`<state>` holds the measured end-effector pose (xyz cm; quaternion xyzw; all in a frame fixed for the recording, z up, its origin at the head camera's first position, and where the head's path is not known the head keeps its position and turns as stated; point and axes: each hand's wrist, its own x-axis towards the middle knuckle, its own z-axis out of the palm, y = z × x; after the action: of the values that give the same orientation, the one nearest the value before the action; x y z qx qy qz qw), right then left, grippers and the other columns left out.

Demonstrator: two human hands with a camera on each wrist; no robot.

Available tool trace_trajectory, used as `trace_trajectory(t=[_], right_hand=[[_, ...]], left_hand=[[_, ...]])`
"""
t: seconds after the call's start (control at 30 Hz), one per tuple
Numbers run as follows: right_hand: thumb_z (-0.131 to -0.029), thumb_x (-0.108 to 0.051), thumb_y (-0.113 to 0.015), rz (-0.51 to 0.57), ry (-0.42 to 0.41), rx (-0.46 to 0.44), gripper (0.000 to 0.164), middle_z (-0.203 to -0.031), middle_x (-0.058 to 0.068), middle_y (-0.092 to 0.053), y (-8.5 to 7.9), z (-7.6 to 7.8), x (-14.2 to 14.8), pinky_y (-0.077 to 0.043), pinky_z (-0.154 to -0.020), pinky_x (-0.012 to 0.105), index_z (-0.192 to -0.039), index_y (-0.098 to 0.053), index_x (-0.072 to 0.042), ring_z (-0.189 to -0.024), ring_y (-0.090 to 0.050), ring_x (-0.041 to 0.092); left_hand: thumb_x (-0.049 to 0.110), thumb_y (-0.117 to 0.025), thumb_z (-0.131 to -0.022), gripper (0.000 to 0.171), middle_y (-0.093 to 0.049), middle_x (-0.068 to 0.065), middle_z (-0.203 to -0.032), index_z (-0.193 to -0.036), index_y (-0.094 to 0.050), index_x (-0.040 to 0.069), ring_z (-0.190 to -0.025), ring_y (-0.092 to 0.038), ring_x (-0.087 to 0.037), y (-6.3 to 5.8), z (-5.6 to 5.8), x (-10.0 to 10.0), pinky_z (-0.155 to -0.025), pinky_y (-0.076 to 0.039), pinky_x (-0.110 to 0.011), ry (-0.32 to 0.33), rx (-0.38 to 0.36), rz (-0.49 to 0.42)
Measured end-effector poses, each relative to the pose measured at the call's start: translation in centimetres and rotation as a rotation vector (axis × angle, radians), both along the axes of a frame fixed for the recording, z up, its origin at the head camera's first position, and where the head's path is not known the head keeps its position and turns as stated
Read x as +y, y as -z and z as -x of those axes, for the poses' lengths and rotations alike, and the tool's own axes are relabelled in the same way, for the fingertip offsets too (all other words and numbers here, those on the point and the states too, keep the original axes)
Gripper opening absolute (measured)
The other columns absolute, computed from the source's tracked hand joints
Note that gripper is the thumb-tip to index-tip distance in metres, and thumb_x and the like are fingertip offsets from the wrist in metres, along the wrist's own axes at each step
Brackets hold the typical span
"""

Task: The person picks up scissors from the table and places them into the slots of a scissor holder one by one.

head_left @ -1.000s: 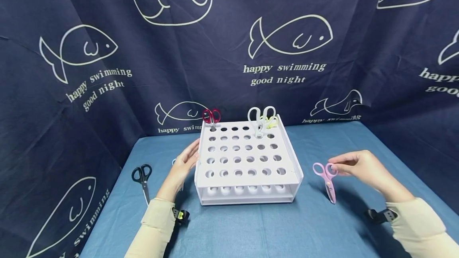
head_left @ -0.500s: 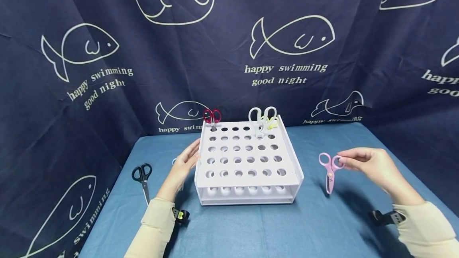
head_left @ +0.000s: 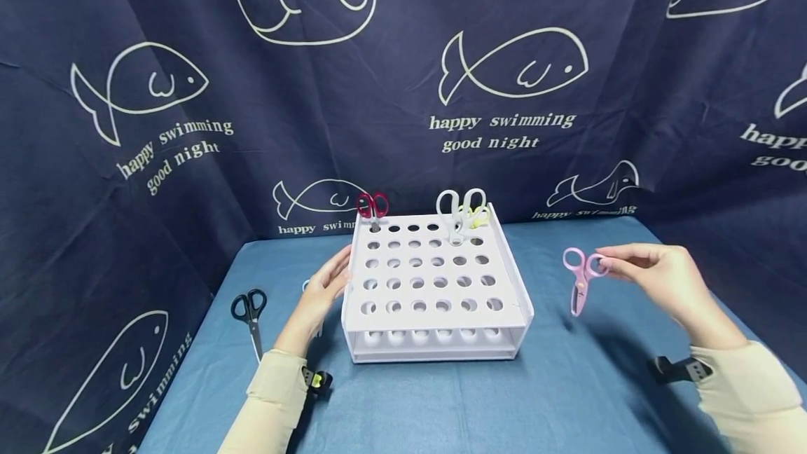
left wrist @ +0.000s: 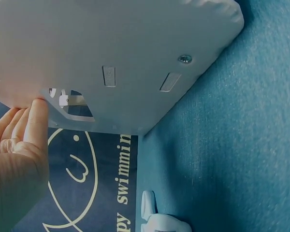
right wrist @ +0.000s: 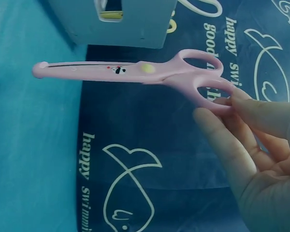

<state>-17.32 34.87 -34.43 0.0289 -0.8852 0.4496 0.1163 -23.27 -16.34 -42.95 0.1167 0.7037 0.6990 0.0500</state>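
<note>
Pink scissors [head_left: 581,284] hang blades down above the cloth, right of the white rack [head_left: 416,317]. My right hand [head_left: 662,282] pinches one of their finger loops between thumb and fingers; the right wrist view shows the same pink scissors [right wrist: 145,70] from the side, blades together. My left hand [head_left: 324,286] rests on the rack's left side. Its fingers look straight against the side panel [left wrist: 135,53] in the left wrist view. Red scissors [head_left: 373,205] stand in the rack's back left hole. White scissors [head_left: 460,212] and yellow-handled scissors [head_left: 479,216] stand at the back right.
Black-handled scissors [head_left: 250,310] lie on the blue cloth [head_left: 435,405] left of my left forearm. A pale handle [left wrist: 166,223] lies near the rack's left side, mostly hidden by my arm in the head view. A dark printed curtain [head_left: 403,125] rises behind.
My right hand has lifted the pink scissors off the cloth, shifting slightly right, and they now hang more upright. My left hand and the rack have stayed in place.
</note>
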Motion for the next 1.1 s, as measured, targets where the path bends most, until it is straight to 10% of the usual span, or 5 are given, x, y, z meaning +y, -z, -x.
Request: trace_trajectory(t=[0.5, 1.1], right_hand=[[-0.083, -0.018, -0.077, 0.118, 0.068, 0.062, 0.031, -0.079, -0.024, -0.072, -2.5, 0.7, -1.5, -0.053, -0.067, 0.008, -0.108, -0.073, 0.0, -0.072, -0.07, -0.004], [-0.083, 0.003, -0.071, 0.46, -0.153, 0.166, 0.021, -0.088, -0.006, -0.076, -5.0, 1.7, -3.1, -0.056, -0.071, 0.016, -0.104, -0.073, 0.003, -0.077, -0.073, 0.006]], left_hand=[[0.022, -0.051, -0.101, 0.055, -0.033, -0.008, -0.157, -0.152, -0.031, 0.014, -0.142, -0.034, -0.02, -0.1, -0.1, 0.1, -0.115, -0.031, -0.045, -0.002, 0.003, 0.006], [0.023, -0.051, -0.101, 0.055, -0.035, -0.006, -0.156, -0.152, -0.032, 0.015, -0.142, -0.035, -0.018, -0.1, -0.1, 0.2, -0.115, -0.033, -0.041, -0.01, -0.002, 0.011]])
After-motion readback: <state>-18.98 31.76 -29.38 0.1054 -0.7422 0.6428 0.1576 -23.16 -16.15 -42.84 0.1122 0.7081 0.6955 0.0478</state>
